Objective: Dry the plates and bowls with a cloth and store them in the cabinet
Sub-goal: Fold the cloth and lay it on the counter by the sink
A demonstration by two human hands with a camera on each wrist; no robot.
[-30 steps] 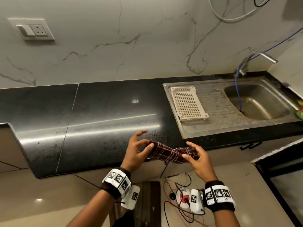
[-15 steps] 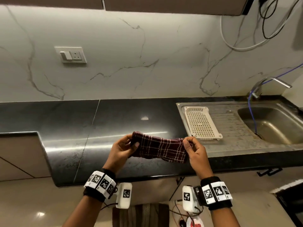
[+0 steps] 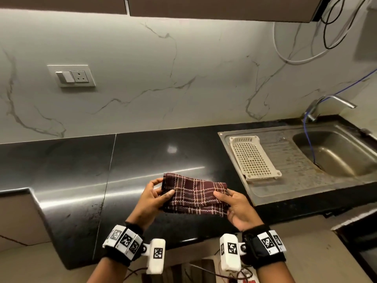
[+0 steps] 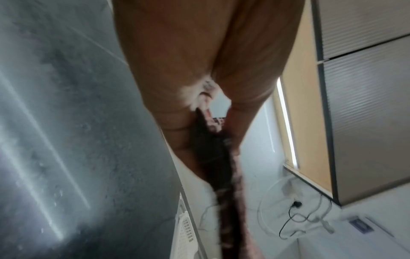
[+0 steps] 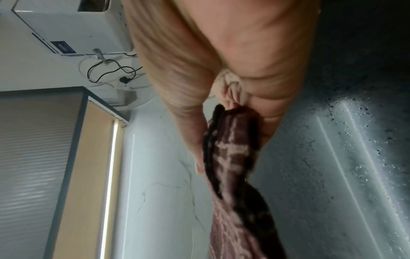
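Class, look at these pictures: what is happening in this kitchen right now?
A person stands at a black counter holding a folded maroon checked cloth between both hands. The left hand grips one end, the right hand the other. A plastic rack sits empty beside the sink. No plates or bowls are in view.

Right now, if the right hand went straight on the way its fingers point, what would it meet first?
The right hand points leftward along the cloth toward the left hand, so it would probably bunch the cloth and then meet that hand. Depth is unclear, so this is a judgement.
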